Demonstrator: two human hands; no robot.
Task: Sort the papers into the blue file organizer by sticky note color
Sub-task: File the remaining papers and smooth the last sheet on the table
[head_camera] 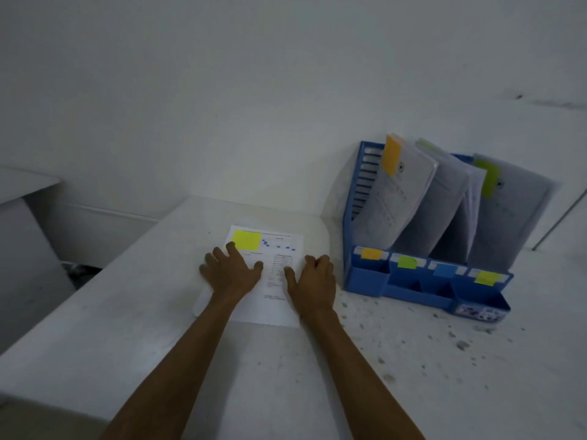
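Observation:
A printed white paper [279,300] with a yellow sticky note [246,240] at its top left lies flat on the white table. My left hand [230,269] presses on the paper's left half with fingers spread. My right hand [313,279] rests at the paper's right edge, fingers curled over that edge. To the right stands the blue file organizer [368,274]. Its front labels run orange [371,253], green [407,262], blue [443,269], yellow [486,277]. Papers stand in its slots, one bearing an orange note [392,155], one a green note [489,179].
The white table [286,376] ends at a left edge with a drop to the floor. A white wall rises behind. Dark specks dot the tabletop at the right. A low white ledge [25,185] sits at the far left.

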